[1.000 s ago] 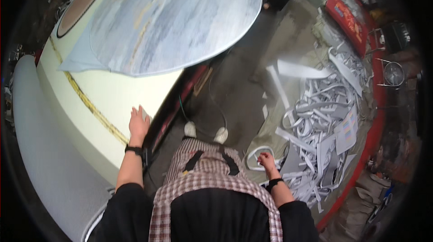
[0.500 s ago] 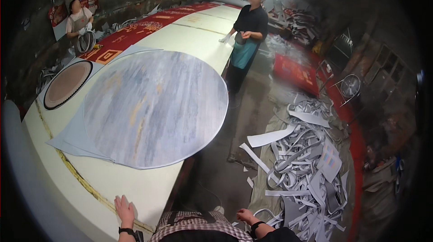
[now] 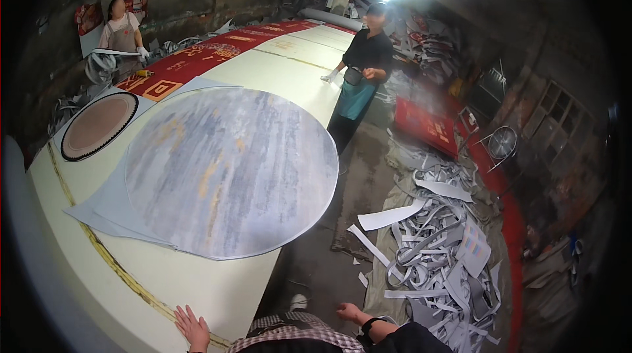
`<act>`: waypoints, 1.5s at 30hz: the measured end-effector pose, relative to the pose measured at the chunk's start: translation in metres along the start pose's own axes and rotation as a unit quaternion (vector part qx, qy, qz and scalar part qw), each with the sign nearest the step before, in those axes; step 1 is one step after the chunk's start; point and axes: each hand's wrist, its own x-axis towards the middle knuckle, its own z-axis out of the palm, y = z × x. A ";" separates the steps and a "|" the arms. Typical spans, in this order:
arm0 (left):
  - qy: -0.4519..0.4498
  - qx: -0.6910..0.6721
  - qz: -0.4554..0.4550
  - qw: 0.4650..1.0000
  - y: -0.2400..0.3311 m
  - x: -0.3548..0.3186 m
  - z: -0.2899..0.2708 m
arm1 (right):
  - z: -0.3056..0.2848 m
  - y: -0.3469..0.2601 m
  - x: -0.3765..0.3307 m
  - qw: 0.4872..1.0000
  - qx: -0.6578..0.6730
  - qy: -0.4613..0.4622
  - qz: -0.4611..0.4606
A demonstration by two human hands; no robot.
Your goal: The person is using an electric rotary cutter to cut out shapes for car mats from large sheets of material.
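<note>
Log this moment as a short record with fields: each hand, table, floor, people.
Left hand: open, fingers spread, on the pale table
Right hand: loosely curled, away from the table; contents unclear
Table: large round grey-blue rug with gold streaks; smaller brownish round rug, dark-edged; red printed mat farther off
Floor: heap of grey-white offcut strips, right
People: co-worker in black top, right of table; apron-wearing co-worker, left

Round mat [image 3: 230,172]: blue-grey streaks with gold patches, as I read it over the feed. Small mat [image 3: 99,126]: pinkish brown, dark-bordered. Table [image 3: 240,287]: cream, crossed by a yellow band. Scrap strips [image 3: 431,254]: white and grey.
</note>
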 end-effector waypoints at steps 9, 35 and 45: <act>0.022 0.007 0.013 1.000 -0.004 0.000 0.003 | 0.020 -0.002 -0.012 0.999 -0.002 -0.041 -0.019; 0.023 0.018 0.006 1.000 0.001 0.001 -0.001 | 0.018 -0.007 -0.014 0.999 -0.009 -0.029 -0.032; 0.019 0.023 0.016 0.999 0.004 -0.001 -0.010 | 0.009 0.002 -0.014 0.999 -0.001 -0.039 -0.005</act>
